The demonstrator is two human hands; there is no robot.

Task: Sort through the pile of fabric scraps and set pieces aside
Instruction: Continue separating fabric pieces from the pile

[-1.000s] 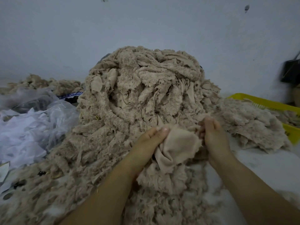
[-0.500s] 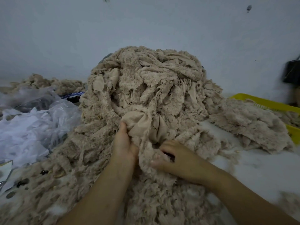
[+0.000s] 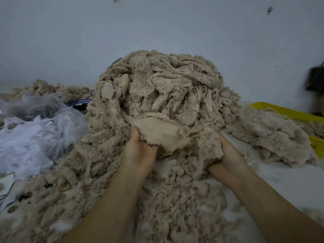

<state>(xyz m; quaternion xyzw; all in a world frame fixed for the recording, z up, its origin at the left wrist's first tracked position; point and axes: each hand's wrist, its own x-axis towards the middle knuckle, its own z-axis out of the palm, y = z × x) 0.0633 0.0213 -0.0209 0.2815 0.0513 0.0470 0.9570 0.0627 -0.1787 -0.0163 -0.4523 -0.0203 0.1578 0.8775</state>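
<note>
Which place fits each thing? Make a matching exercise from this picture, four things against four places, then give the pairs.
Things:
1. yellow basket
2. plastic bags
3. scrap pile
4. dark object

Places:
A. centre, behind the hands
B. far right, by the wall
C. left of the pile
D. right, partly under scraps

Pairs: 1-D, 2-C, 3-A, 4-B

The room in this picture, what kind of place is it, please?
Probably a textile or sewing workshop's sorting area: a big pile of beige fleecy fabric scraps, a yellow plastic crate holding more, and clear plastic bags beside it.
</note>
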